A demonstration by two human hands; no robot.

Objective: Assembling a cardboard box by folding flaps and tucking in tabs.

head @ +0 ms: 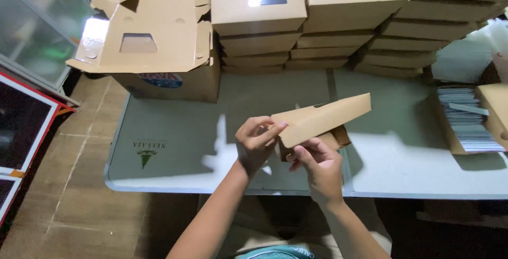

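A person's two hands work a flat brown cardboard box blank (317, 121) above a pale grey table (174, 142), seen from a head-worn camera. The left hand (254, 145) pinches the blank's near-left corner, its fingers (271, 130) closed on the edge, thumb below and fingertips on top. The right hand (320, 166) sits just under and behind the blank, its fingers (304, 156) curled shut against the lower folded panel (334, 138), which hangs beneath the main sheet.

The blank's long axis runs from the left hand's fingertips up and away to the right, tilting upward toward its far end, which sticks out well past both hands. Almost all of the cardboard therefore lies to the right of the left fingers and above the right ones; both hands touch it, at the same near-left end.

Beyond the fingers, at the back of the table, stand stacks of folded window boxes (259, 5) in the same brown card. To the far left of the fingers a pile of unfolded blanks (153, 26) rests on a carton (185, 84). To the right, well apart, an open box holds a stack of grey sheets (468, 121).
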